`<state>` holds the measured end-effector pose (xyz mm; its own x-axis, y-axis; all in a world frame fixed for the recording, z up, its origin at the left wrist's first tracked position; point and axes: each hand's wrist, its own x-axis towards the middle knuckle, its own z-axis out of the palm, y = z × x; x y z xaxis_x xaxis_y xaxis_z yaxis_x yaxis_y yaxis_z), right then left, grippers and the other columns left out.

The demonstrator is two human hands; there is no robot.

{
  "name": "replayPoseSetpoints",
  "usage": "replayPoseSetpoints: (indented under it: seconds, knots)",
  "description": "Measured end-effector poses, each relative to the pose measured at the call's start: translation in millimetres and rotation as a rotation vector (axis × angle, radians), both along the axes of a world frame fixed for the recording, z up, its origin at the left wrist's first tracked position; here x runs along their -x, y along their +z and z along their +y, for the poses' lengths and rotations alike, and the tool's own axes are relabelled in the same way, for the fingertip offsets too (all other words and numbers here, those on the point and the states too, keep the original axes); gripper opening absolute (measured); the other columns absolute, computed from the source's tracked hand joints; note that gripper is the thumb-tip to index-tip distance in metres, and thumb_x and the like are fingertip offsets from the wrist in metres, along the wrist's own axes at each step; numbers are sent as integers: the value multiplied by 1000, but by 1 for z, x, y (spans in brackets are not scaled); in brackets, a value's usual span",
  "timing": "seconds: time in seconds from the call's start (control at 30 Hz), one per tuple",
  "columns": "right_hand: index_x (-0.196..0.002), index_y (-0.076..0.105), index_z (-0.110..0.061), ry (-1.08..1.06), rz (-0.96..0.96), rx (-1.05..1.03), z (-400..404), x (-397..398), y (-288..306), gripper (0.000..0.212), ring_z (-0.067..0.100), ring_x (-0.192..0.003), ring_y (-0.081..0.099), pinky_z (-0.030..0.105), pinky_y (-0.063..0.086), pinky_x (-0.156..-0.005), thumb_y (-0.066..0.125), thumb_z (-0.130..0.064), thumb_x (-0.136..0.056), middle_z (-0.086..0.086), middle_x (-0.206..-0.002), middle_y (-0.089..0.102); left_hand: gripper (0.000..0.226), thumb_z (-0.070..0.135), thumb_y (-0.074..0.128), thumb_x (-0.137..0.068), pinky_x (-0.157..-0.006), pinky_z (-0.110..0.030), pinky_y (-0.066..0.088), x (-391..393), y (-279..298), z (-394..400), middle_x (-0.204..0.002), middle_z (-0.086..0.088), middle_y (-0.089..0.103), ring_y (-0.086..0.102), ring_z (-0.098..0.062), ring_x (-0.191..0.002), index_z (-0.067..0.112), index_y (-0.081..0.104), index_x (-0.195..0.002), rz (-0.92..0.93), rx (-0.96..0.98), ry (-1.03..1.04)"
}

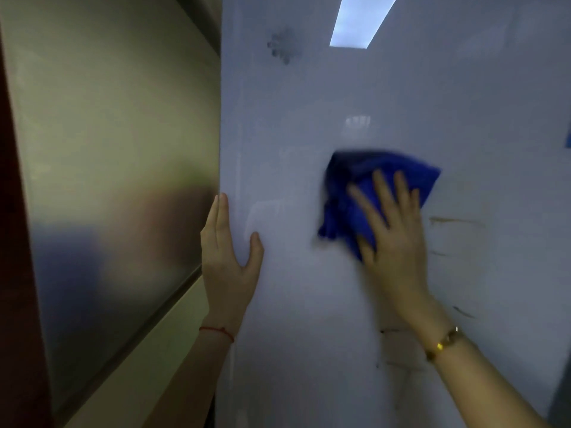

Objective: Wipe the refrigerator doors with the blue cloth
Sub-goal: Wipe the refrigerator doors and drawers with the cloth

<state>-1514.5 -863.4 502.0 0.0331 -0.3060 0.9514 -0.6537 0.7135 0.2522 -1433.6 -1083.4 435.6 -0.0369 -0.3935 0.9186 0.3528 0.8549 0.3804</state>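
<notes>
Right hand (394, 230): I see it spread flat, fingers straight and slightly fanned, pressing the blue cloth (367, 193) against the pale, glossy refrigerator door (309, 118). The cloth is bunched under the palm and fingers, sticking out above and to the left of them; its edges are blurred. A gold bracelet (445, 342) circles this wrist.

Left hand (227, 251): I see it laid along the door's left edge, fingers straight and together on the edge itself, thumb spread onto the door's front face; it holds nothing. A red string (217, 331) is tied round this wrist.

On the door: a dark smudge (282, 46) near the top, the reflection of a ceiling light (360, 21) beside it, and brownish streaks (454, 222) just right of the cloth hand.

Left of the door stands a brushed-metal panel (108, 149).
</notes>
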Motion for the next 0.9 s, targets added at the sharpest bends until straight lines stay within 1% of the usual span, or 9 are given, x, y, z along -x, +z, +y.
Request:
replayPoseSetpoints:
  seconds: [0.07, 0.13, 0.37, 0.43, 0.53, 0.6, 0.67, 0.8, 0.9]
  knots:
    - [-145, 37, -20, 30, -31, 212, -5, 0, 43, 49, 35, -147, 14, 47, 6, -122, 46, -29, -98, 13, -156, 26, 68, 22, 58, -96, -118, -41, 36, 1, 0, 2, -157, -7, 35, 36, -18, -144, 10, 27, -155, 3, -11, 19]
    - [-146, 37, -19, 32, -27, 229, -9, -2, 50, 49, 34, -147, 14, 49, 6, -122, 44, -32, -99, 12, -157, 25, 69, 24, 59, -96, -119, -40, 35, 1, 0, 4, -158, -6, 35, 35, -17, -145, 10, 26, -155, -2, -27, 30]
    - [-146, 31, -25, -70, -45, -236, 24, 2, -131, 87, 26, -149, 6, 44, 9, -120, 78, -26, -72, 8, -150, 31, 70, 29, 58, -95, -121, -22, 26, 4, -1, 5, -158, -9, 35, 29, -7, -144, 7, 26, -154, 3, -22, 89]
    - [-142, 35, -21, -72, -67, -180, 41, 8, -114, 81, 32, -146, 14, 47, 9, -118, 76, -23, -72, 12, -147, 33, 70, 30, 58, -95, -120, -21, 25, 5, -2, 4, -157, -10, 35, 27, -5, -143, 6, 27, -154, 13, -12, 102]
    - [-146, 32, -22, -3, -111, 182, 47, 12, -34, 55, 35, -146, 14, 46, 4, -122, 50, -27, -94, 15, -154, 28, 70, 31, 57, -95, -120, -22, 25, 6, -3, 2, -157, -10, 35, 26, -3, -143, 5, 28, -153, 14, -4, 114]
    - [-147, 32, -19, 24, -115, 319, 42, 12, 4, 50, 35, -148, 11, 46, 1, -123, 42, -31, -100, 14, -157, 23, 70, 31, 57, -95, -120, -21, 24, 7, -3, 3, -157, -10, 35, 26, -3, -143, 5, 28, -153, 11, -8, 121]
    - [-146, 33, -19, 33, -111, 269, 33, 9, -6, 51, 32, -148, 9, 48, 2, -123, 46, -29, -98, 13, -157, 23, 71, 32, 57, -95, -119, -18, 22, 7, -4, 2, -158, -10, 35, 26, -3, -142, 6, 27, -154, -2, -8, 123]
    - [-145, 30, -24, -48, -124, -63, 39, 6, -102, 60, 24, -150, 3, 41, 0, -124, 50, -31, -90, 9, -154, 26, 72, 33, 56, -95, -120, -19, 22, 7, -4, 1, -158, -8, 33, 26, -5, -143, 8, 25, -155, -15, -7, 116]
    - [-144, 33, -24, -78, -94, -69, 57, 13, -81, 60, 30, -147, 11, 39, -1, -124, 51, -29, -87, 10, -152, 28, 72, 33, 56, -95, -120, -21, 23, 7, -4, 2, -158, -9, 34, 25, -4, -143, 6, 25, -155, -4, -7, 113]
